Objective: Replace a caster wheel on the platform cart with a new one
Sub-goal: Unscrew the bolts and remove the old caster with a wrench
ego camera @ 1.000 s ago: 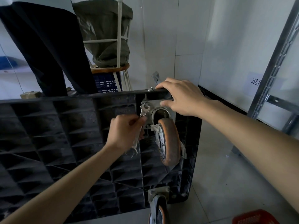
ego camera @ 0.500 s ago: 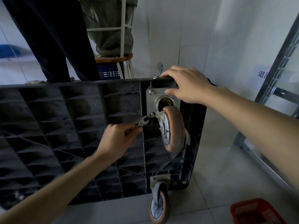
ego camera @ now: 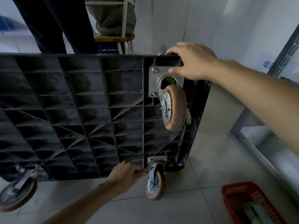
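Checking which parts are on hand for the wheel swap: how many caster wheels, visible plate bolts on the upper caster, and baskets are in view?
Caster wheels: 3
Visible plate bolts, upper caster: 2
Red baskets: 1
Total: 6

A storeroom or back workroom, by the look of it: pale tiled floor [ego camera: 210, 167], white tiled wall [ego camera: 178, 21], metal shelving [ego camera: 258, 126], a red plastic basket [ego camera: 239, 191] and a round wooden stool [ego camera: 113, 38].
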